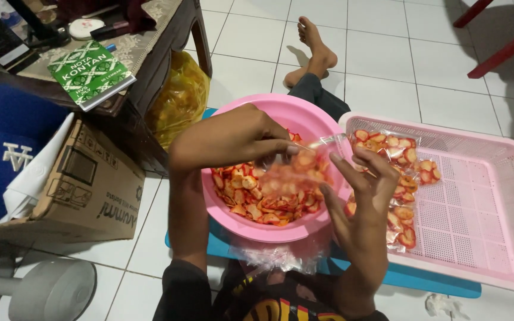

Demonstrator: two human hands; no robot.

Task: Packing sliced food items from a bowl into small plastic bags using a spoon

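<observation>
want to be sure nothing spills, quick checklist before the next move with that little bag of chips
1. Bag held: ok. The left hand pinches the top of the small clear bag, thumb and fingers closed on it.
2. Second hand ready: ok. The right hand is beside the bag with fingers spread, no grip yet.
3. Bag over the pink basin: ok, so dropped chips would likely fall back in.
4. Bag mouth sealed: cannot tell, the plastic is blurred.
5. Room in the pink tray: ok. Filled packets lie at its left end, the rest is bare.
6. Spare bags at hand: ok, clear plastic lies below the basin.
</observation>
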